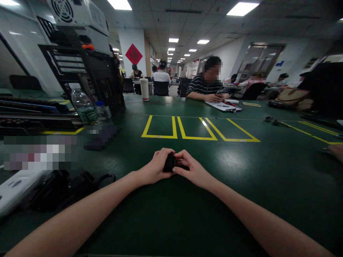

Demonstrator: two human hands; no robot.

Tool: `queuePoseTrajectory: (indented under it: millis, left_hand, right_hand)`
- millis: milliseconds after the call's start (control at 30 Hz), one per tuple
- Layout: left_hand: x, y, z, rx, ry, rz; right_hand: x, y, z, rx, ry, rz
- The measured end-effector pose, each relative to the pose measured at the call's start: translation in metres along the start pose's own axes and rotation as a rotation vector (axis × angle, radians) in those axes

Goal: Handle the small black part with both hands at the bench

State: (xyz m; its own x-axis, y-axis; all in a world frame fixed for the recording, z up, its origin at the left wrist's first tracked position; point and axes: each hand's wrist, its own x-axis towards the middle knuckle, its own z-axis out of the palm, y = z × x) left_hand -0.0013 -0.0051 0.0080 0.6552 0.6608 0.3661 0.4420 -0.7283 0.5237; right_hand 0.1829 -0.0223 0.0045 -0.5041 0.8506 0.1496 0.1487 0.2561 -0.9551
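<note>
Between my two hands, low over the green table, is a small black blocky object whose kind I cannot make out. My left hand is closed around its left side, thumb below and fingers over the top. From the right, my right hand grips it, with thumb and fingertips pressed at its edge. The fingers cover much of the object. Beyond the hands, yellow tape outlines mark the tabletop.
To the left stand a water bottle, a smaller blue-capped bottle and a black computer case. Black gear lies near my left forearm. Across the table, a person sits by a clipboard. A white cup stands far back.
</note>
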Motion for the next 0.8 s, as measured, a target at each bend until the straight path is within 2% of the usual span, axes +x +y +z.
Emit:
queuePoseTrajectory:
  millis: [367, 600, 800]
  left_hand:
    - [0.001, -0.002, 0.004, -0.01, 0.02, -0.012]
    - [0.0, 0.007, -0.007, -0.016, -0.064, -0.004]
    - [0.0, 0.004, -0.005, -0.015, -0.046, -0.005]
  right_hand:
    - [0.004, 0.004, 0.003, 0.015, 0.078, -0.002]
    - [0.0, 0.0, 0.002, -0.026, 0.064, -0.001]
    - [-0.001, 0.0, 0.004, -0.019, 0.081, -0.027]
